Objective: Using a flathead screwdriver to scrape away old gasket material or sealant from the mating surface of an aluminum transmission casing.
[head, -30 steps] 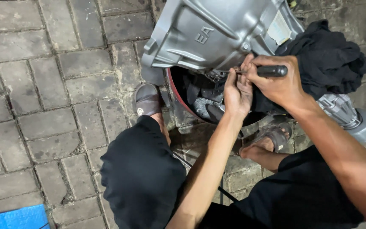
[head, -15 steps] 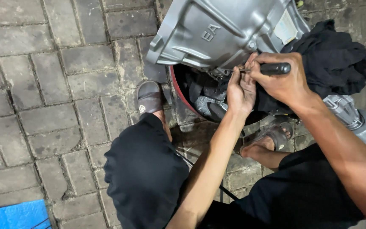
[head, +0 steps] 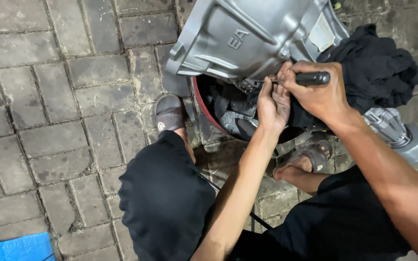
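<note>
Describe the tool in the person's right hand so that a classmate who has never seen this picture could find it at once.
Start at the big silver metal housing lying on the brick paving. At its lower edge the two hands meet; the right hand grips a slim tool lying almost level. Its black handle juts out of the fist toward the black cloth, and its thin metal shaft points at the left hand.

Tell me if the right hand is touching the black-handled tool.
Touching. The head view shows the right hand wrapped around the black-handled tool.
</note>
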